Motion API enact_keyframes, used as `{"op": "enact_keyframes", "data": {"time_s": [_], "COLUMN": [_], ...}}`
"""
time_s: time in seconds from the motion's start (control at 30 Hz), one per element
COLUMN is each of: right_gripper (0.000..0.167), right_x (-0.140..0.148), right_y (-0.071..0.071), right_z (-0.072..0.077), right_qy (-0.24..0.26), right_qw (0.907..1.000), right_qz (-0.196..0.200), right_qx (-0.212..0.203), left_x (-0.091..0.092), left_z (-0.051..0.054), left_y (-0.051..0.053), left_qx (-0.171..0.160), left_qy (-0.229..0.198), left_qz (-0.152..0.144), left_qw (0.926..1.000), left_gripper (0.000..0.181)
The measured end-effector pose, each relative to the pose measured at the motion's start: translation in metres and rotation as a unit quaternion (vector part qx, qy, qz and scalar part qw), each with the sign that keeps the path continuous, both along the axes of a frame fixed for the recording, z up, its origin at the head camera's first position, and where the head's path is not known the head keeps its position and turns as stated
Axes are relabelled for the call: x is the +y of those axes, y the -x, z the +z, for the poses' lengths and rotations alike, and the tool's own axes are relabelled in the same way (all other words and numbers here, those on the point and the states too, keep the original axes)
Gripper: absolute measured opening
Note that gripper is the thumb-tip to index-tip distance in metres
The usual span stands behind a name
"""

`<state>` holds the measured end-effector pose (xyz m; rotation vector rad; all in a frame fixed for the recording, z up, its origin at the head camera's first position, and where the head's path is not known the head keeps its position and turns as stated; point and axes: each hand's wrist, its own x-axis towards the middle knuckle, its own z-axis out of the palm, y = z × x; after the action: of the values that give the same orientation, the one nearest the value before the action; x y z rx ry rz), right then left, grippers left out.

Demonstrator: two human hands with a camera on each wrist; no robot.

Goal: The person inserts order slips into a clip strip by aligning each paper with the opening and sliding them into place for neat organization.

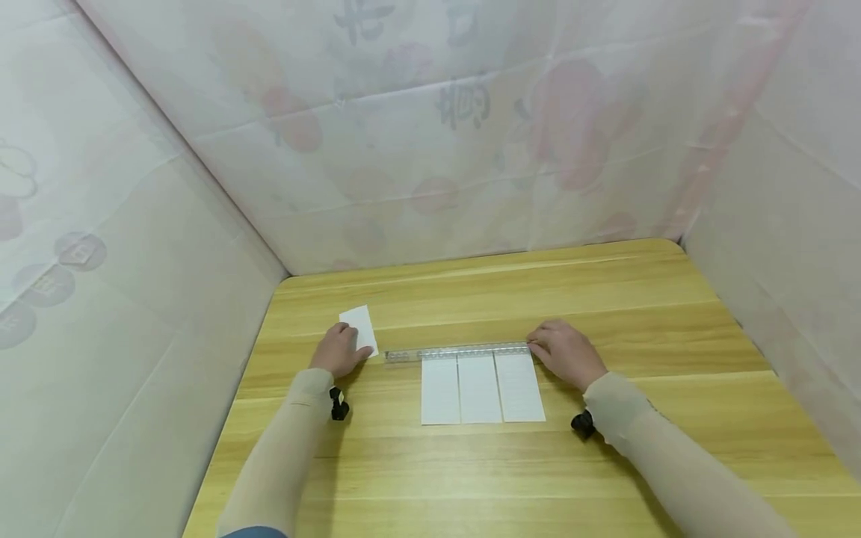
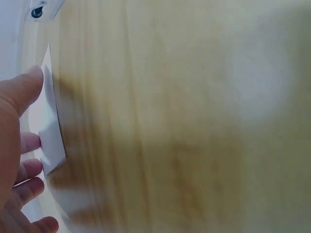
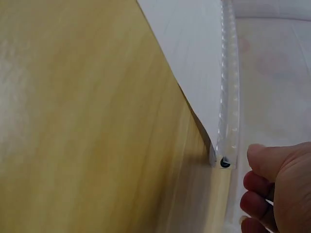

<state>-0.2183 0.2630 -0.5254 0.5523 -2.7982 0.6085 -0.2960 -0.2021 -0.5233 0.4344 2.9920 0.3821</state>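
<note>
My left hand [image 1: 341, 351] holds a white paper slip [image 1: 359, 329] at the table's left. In the left wrist view the thumb lies near one end of the slip and the fingers along its side. Three more lined paper slips [image 1: 480, 388] lie side by side in a row in the middle. Across their top edges runs a clear ruler [image 1: 464, 351], which extends past them on the left. My right hand [image 1: 567, 351] is at the ruler's right end. In the right wrist view its loosely bent fingers appear slightly apart from the ruler's end.
The wood-grain table [image 1: 471, 478] has a rounded far corner. Pale printed cloth walls [image 1: 403, 149] enclose it at the back and both sides. Small black wrist devices [image 1: 339, 403] sit under both sleeves.
</note>
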Motion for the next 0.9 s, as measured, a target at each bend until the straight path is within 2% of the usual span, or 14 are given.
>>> {"op": "enact_keyframes", "data": {"time_s": [0.17,0.4,0.57,0.9], "right_gripper": [0.014,0.013,0.012,0.010], "right_x": [-0.006,-0.009,-0.012,-0.028], "right_y": [0.004,0.013,0.010,0.015], "right_z": [-0.002,-0.003,-0.002,0.008], "right_qy": [-0.005,-0.021,-0.023,-0.033], "right_qw": [0.9996,0.9979,0.9973,0.9956], "right_qz": [0.026,0.060,0.069,0.087], "right_qx": [-0.005,-0.013,-0.009,0.006], "left_x": [-0.010,-0.004,-0.004,-0.005], "left_z": [0.001,0.001,0.003,0.002], "left_y": [-0.008,-0.013,-0.016,-0.007], "left_qx": [0.003,0.005,-0.003,-0.009], "left_qy": [-0.005,-0.009,-0.018,-0.031], "left_qz": [0.009,0.020,0.020,0.020], "left_qw": [0.9999,0.9997,0.9996,0.9993], "left_gripper": [0.067,0.068,0.067,0.062]}}
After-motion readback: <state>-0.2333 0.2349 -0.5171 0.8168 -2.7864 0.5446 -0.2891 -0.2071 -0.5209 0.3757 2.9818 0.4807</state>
